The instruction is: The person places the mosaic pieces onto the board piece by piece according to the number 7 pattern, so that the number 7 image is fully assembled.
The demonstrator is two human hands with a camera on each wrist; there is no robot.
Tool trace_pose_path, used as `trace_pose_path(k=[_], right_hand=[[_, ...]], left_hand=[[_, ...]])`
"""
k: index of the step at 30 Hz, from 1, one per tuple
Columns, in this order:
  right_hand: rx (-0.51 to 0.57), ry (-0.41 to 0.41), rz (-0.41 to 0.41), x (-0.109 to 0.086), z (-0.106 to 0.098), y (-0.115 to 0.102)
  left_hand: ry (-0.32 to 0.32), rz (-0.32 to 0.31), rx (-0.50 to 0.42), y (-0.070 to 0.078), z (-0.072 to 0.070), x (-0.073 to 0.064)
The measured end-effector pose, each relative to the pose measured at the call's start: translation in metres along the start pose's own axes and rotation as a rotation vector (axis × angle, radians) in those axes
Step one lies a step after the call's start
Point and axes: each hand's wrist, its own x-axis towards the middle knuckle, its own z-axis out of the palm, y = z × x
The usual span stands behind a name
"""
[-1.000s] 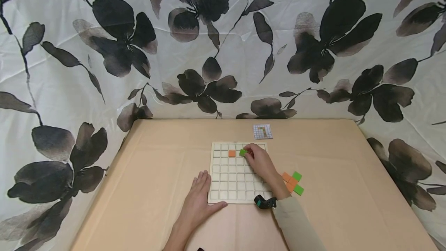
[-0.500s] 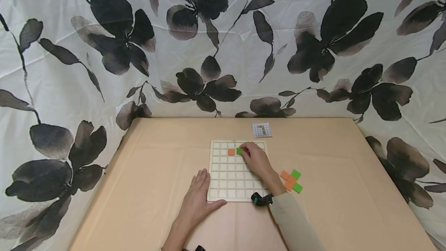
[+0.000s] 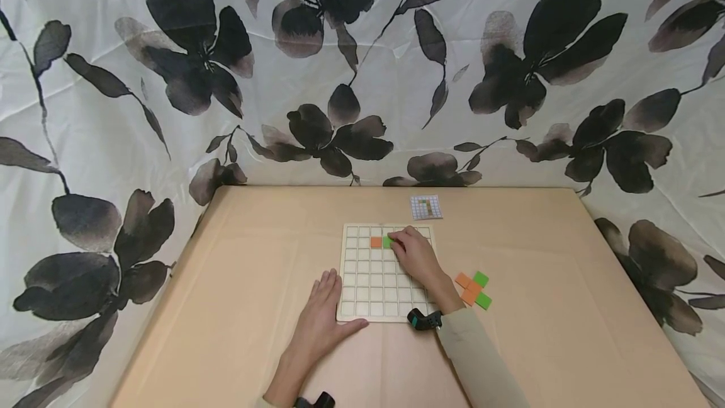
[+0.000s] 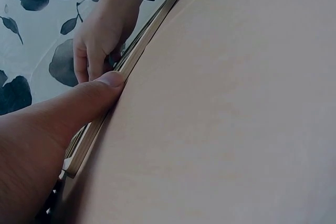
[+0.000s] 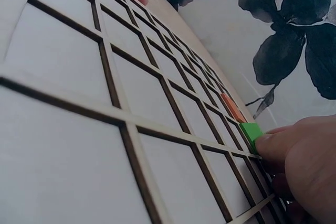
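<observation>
A pale square board (image 3: pixel 364 282) with a raised grid lies on the table. My right hand (image 3: pixel 419 258) pinches a green square tile (image 3: pixel 386 242) over the second row from the far edge. The right wrist view shows that green tile (image 5: pixel 250 130) tilted at its cell, thumb and fingertips on it. Immediately to its left, an orange tile (image 3: pixel 376 242) sits in a cell. My left hand (image 3: pixel 321 315) lies with straight fingers along the board's left edge, its thumb at the near edge. In the left wrist view the thumb (image 4: pixel 100 94) touches the board's side.
Right of the board lies a loose group of orange tiles (image 3: pixel 471 293) and green tiles (image 3: pixel 483 300). A small card with a printed coloured grid (image 3: pixel 426 207) is beyond the board. Behind the tan table (image 3: pixel 255 250) hangs a floral cloth (image 3: pixel 374 80).
My right hand has moved slightly left with the green tile, bringing it up beside the orange one. The left hand stays at the board's corner. The head view has shifted slightly.
</observation>
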Motion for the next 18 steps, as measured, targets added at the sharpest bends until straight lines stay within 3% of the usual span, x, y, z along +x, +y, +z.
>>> trace_pose_path(k=[7,18], right_hand=[[-0.036,0.04,-0.056,-0.0004,0.0025,0.0012],[-0.05,0.038,-0.049,-0.0004,0.0044,0.0001]], left_hand=[[0.01,0.019,-0.004,-0.0011,0.0001,0.0012],[0.01,0.019,0.014,-0.0039,0.0022,0.0021]])
